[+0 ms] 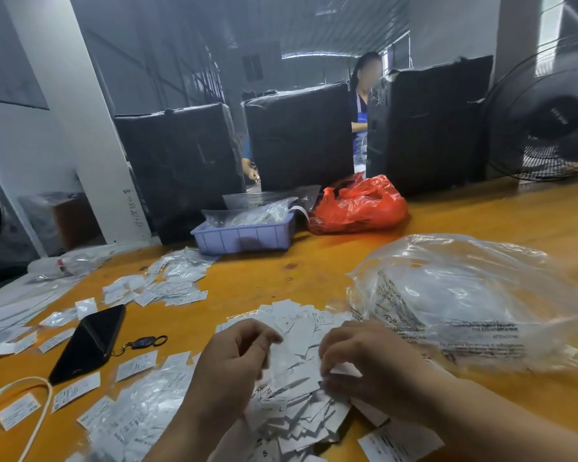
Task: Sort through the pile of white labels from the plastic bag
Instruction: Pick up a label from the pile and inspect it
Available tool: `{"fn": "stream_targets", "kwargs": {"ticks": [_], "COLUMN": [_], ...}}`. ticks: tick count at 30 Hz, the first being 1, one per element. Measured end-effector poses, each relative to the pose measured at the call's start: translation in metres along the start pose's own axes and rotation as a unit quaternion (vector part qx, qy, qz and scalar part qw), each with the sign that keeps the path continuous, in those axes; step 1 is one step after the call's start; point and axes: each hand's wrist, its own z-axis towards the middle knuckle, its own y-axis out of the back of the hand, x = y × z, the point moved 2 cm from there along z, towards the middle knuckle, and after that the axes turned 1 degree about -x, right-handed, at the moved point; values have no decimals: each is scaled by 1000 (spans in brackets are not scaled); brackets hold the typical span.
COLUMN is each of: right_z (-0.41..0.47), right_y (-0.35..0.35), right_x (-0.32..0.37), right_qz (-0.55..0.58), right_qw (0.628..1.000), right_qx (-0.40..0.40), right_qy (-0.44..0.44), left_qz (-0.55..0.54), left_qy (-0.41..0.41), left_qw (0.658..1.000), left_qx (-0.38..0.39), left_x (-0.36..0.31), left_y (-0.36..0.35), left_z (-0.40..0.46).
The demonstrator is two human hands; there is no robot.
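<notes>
**Sorting at risk: loose labels, crowded counter**

Picking through a heap of small white paper labels (297, 388), the person works with both hands over the middle of the pile, which lies on the orange wooden counter (314, 271) just left of the crumpled clear plastic bag with black print (454, 305). The left hand (234, 358) has its fingers curled in, thumb and forefinger seemingly pinching one white slip at the pile's upper edge. The right hand (374, 358) is curled low over the heap, its fingers closed on a folded slip, though the exact hold is partly hidden.

The main hazard is mixing. Left of the pile lie many small clear sachets with white printed cards (141, 408), some touching its edge; a careless sweep could push loose labels among them. Size letters show on a few slips, and overlapping pieces may be lifted two at a time and misfiled. Far right of the pile stands a black wire-guard fan (548, 118); if it is running, which cannot be told, light paper could scatter. A black smartphone (89, 341) and a white cable (30, 395) left of the pile could hide or snag strays. The bag's loose film could also drape over the heap's edge.
</notes>
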Motion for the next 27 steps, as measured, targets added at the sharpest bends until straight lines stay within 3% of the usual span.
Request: {"fn": "stream_targets", "kwargs": {"ticks": [11,15,17,21,25,27], "right_z": [-3,-5,-4,-5,-5,-5], "right_y": [5,11,13,16,17,18], "right_x": [4,3,1,-10,-9,-5], "right_qz": [45,134,224,415,518,528], "right_qw": [996,983,964,884,823,816], "right_qx": [-71,-119,-129,-148,-143,-147], "right_qy": [-12,-32,-63,-157,-186,-182], "left_qz": [81,77,58,4,-21,-30], "left_qy": [-9,-14,-14,1,14,15], "left_qw": [995,996,998,1000,999,999], "left_qx": [-57,-37,-26,-28,-24,-19], "left_x": [-3,-3,-3,-2,-3,-4], "left_y": [4,1,0,1,2,1], "left_z": [-3,-4,-4,-2,-2,-3]}}
